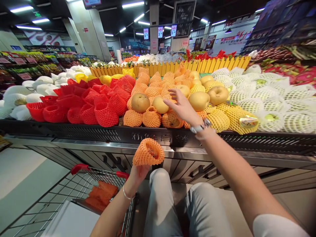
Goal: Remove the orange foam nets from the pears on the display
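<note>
My left hand (141, 170) is closed round the base of an orange foam net sleeve (142, 154). The sleeve's mouth gapes toward the display, and no fruit shows inside it. Over the fruit, my right hand (182, 106) has its fingers spread and holds nothing. Its fingertips are close to a bare, tan round pear (160, 104); I cannot tell whether they touch. Another bare pear (140, 102) lies to the left, and a larger one (198, 101) sits just right of the hand. Below them, fruit in orange nets (151, 118) lines the front row.
A black ledge (86, 130) edges the display. Red-netted fruit (106, 110) lies left, yellow-netted fruit (218, 120) and white-netted fruit (269, 98) right. A shopping cart (55, 187) at lower left carries orange foam nets (102, 196) and a white box (71, 220). A yellow fence (168, 68) runs behind.
</note>
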`<control>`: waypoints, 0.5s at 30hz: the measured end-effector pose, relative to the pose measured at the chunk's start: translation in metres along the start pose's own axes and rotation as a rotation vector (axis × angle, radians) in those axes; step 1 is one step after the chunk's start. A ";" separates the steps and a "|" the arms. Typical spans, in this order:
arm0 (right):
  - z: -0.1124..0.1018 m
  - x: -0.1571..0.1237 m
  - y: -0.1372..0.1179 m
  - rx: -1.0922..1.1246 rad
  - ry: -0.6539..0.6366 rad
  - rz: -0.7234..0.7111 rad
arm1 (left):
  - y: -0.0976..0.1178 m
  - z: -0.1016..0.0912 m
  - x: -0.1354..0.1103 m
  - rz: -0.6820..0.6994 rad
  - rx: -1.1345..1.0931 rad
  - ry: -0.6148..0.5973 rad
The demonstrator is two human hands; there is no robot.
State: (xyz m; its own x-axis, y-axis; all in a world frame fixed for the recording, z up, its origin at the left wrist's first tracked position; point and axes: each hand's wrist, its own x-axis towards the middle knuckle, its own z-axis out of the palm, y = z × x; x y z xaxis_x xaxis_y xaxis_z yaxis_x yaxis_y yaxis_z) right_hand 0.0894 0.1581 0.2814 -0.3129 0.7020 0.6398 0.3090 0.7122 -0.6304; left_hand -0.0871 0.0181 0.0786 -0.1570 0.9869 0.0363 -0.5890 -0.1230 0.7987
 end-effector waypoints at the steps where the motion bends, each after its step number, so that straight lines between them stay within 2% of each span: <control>1: 0.004 0.020 0.001 -0.085 -0.072 0.042 | -0.001 -0.002 0.001 0.012 0.036 -0.005; 4: 0.014 0.055 0.011 -0.311 -0.304 0.120 | -0.003 -0.007 0.004 0.054 0.197 -0.012; 6: 0.016 0.061 0.017 -0.386 -0.364 0.112 | -0.003 -0.009 0.006 0.086 0.290 -0.019; 11: 0.016 0.049 0.020 -0.381 -0.371 0.033 | 0.002 -0.009 0.010 0.071 0.267 -0.017; 13: 0.018 0.041 0.020 -0.345 -0.311 0.037 | 0.003 -0.008 0.011 0.058 0.216 -0.007; 15: 0.021 0.033 0.020 -0.342 -0.192 0.023 | 0.003 -0.008 0.013 0.045 0.161 -0.002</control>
State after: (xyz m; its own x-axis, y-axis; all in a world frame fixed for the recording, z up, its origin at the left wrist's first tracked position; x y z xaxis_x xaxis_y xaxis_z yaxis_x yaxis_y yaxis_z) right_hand 0.0665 0.1952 0.2810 -0.4552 0.7280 0.5126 0.5891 0.6780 -0.4397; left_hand -0.0974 0.0294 0.0765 -0.1787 0.9811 0.0746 -0.4472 -0.1485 0.8820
